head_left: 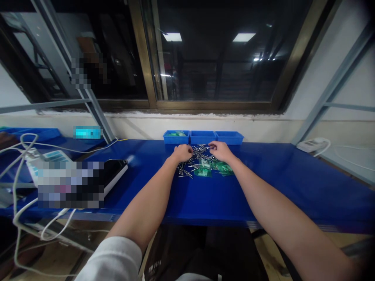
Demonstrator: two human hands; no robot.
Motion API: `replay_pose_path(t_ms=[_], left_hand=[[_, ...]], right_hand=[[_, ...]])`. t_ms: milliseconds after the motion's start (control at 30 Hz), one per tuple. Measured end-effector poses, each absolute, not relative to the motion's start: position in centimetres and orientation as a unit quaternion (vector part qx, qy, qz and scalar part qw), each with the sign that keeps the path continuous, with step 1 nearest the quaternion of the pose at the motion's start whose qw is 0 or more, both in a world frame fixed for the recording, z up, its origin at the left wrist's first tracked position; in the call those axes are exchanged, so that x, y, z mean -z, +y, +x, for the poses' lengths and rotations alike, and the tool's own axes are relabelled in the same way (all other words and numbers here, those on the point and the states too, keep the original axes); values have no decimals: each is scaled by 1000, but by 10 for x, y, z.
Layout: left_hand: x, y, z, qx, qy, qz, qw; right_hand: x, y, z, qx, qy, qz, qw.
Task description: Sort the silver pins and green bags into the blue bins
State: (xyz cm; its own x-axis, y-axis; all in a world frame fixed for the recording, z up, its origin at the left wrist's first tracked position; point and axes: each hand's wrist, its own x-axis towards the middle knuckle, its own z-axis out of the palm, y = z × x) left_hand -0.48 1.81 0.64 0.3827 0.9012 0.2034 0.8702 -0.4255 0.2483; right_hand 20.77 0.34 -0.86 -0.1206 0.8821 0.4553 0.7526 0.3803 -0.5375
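Note:
A loose pile of small silvery metal pins (pixel 200 152) lies on the blue table. My left hand (pixel 183 153) is at the pile's left side, fingers curled together at its edge. On the opposite side, my right hand (pixel 220 150) has thumb and fingertips brought together over the pins. Whatever either hand may hold is too small to make out. Just in front of the pile are small green plastic bags (pixel 202 172), some with pins showing in or on them. More green bags (pixel 225 168) lie below my right hand.
Three joined blue bins (pixel 203 137) stand behind the pile; the left one holds green packets. To the left, a dark-topped device (pixel 115 168) and white cables rest on the table (pixel 202 199). A power strip (pixel 312 144) sits at right. Another person's hand (pixel 8 139) shows far left.

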Motion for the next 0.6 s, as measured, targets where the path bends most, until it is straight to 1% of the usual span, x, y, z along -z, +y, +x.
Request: replay_pose_path(t_ms=[167,367,600], left_hand=[[-10,15,-2,-131,549,822,70],[-14,13,-1,-89,575,801,144],[-15,12,-2,-76,559,813,143]], right_hand=[[8,1,202,-78,-759,-539,357],[8,0,200,-76,-766,-535,349],[5,-4,196,-90,-775,-514,356]])
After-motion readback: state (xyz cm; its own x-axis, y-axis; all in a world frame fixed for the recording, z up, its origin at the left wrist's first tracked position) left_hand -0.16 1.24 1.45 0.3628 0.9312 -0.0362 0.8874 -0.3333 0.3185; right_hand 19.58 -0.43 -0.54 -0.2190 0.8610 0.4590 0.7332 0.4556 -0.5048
